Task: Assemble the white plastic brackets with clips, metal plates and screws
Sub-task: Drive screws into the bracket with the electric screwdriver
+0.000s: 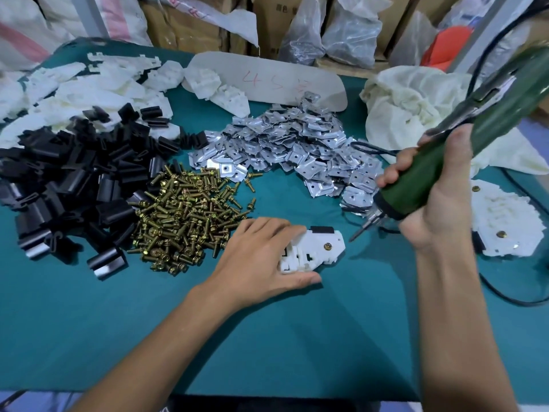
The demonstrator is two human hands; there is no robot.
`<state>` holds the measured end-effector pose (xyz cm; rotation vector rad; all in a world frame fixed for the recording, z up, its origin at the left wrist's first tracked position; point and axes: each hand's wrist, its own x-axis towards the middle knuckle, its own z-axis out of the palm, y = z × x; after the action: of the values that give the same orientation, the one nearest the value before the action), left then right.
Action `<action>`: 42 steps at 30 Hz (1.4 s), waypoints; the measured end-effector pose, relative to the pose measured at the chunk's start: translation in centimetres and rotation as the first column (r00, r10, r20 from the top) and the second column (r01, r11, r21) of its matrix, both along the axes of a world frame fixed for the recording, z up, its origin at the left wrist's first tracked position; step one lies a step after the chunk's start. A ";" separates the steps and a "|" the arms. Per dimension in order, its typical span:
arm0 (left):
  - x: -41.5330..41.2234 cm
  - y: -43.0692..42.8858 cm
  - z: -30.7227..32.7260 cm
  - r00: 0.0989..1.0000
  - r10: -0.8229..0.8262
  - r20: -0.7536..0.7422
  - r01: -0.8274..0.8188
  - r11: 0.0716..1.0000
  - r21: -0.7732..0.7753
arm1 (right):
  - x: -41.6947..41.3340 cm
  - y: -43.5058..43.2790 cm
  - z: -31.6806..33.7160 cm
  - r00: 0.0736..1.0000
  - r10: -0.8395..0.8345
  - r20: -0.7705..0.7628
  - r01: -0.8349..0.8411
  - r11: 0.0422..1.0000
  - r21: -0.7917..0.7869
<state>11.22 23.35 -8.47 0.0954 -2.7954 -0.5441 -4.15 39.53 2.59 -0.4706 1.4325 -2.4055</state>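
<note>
Head view: left hand [261, 257] is holding the white bracket [315, 254] flat on the teal desk [297, 337], centre of frame, just right of the screw pile. Fingers are lying over its left half, thumb pressing along its lower edge. Bracket is carrying a black clip [322, 229] on its top edge and a brass screw [328, 246] near its right end. Right hand [430, 197] is gripping a green electric screwdriver [451, 156], right of centre, bit pointing down-left, tip hovering just right of the bracket, clear of the screw. Piles sitting across the desk: black clips [74, 179] at left, brass screws [184, 215] left of centre, metal plates [297, 144] upper centre, loose white brackets [89, 84] upper left. Assembled brackets [502, 224] are lying at the right edge, beyond the right wrist
</note>
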 end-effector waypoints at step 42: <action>1.3 0.3 1.4 0.988 0.073 -0.136 -0.004 0.893 0.449 | 11.4 -0.4 -7.0 0.965 0.118 -0.232 0.030 0.835 0.549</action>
<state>12.54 23.66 -7.03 0.1965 -2.4651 -1.1289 7.28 39.17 -4.43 -0.6696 2.0995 -1.8088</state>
